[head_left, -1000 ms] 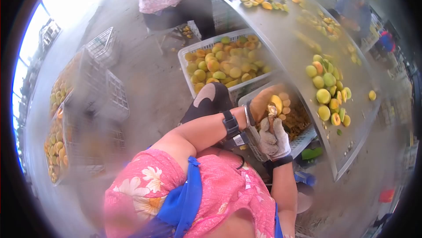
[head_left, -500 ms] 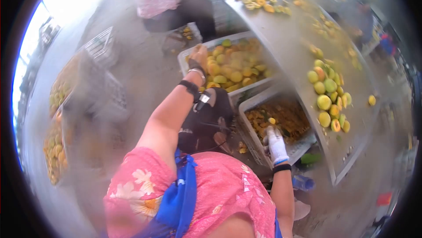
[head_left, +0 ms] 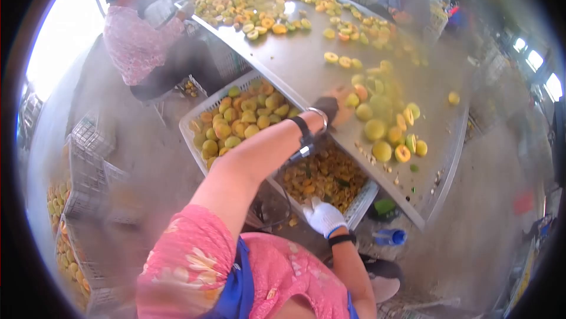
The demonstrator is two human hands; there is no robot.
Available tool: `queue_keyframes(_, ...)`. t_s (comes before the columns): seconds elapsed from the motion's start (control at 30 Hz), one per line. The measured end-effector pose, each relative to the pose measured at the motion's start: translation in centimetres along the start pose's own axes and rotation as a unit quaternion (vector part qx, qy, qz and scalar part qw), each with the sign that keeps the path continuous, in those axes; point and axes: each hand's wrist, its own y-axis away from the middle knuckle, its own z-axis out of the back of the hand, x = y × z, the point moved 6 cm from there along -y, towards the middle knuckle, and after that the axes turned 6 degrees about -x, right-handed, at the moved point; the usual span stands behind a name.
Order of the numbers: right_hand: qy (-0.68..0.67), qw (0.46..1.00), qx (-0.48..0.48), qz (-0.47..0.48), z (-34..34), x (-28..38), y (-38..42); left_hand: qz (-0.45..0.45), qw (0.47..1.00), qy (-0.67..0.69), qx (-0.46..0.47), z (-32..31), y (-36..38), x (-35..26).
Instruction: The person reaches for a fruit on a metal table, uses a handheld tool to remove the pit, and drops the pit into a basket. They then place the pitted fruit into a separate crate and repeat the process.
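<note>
My left hand (head_left: 337, 107), bare and blurred, reaches over the metal table (head_left: 283, 56) beside a pile of yellow-green fruit (head_left: 375, 130). A fruit (head_left: 352, 99) touches or sits by its fingertips; its grip is unclear. My right hand (head_left: 324, 216), in a white glove, is at the near edge of a crate of orange-brown pieces (head_left: 321, 177). Its fingers are curled, and what they hold is too small to make out. Left of that crate, a white crate (head_left: 190, 136) holds whole yellow-orange fruit (head_left: 247, 115).
A co-worker (head_left: 138, 42) in a pink patterned top sits at upper left, hands by the table. Many halved fruit (head_left: 259, 9) lie on its far part. Stacked crates (head_left: 88, 189) stand at left. A blue cup (head_left: 390, 237) is on the floor beside a green object (head_left: 384, 207).
My left hand has moved from the crate of whole fruit to the table's fruit pile. My right hand remains by the crate of pieces. The view has shifted, showing more of the co-worker and table.
</note>
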Motion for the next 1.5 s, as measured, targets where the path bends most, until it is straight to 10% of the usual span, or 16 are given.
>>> queue_keyframes(0.37, -0.037, 0.998, -0.056, 0.005, 4.2, 1.8, -0.2, 0.040, 0.978, -0.176, 0.108, -3.1, -2.8, -1.2)
queue_keyframes(0.53, -0.151, 0.980, -0.126, 0.002, 5.5, 2.1, -0.9, 0.058, 0.996, 0.025, 0.068, -0.6, -0.4, -1.5)
queue_keyframes(0.67, -0.301, 0.936, -0.183, -0.032, 6.7, 1.7, -1.1, 0.192, 0.799, 0.569, 0.033, 0.0, 3.1, -0.8)
queue_keyframes(0.87, -0.354, 0.906, -0.232, -0.014, 10.4, 3.6, -0.7, 0.158, 0.573, 0.804, 0.022, 2.3, 11.1, -0.4)
queue_keyframes(1.4, -0.372, 0.891, -0.258, -0.008, 10.0, 3.4, -1.4, 0.068, 0.777, 0.622, -0.069, 0.9, 17.6, -3.3)
queue_keyframes(1.5, -0.390, 0.887, -0.245, -0.020, 10.2, 3.7, -1.0, 0.151, 0.679, 0.717, -0.043, -0.2, 17.6, -3.3)
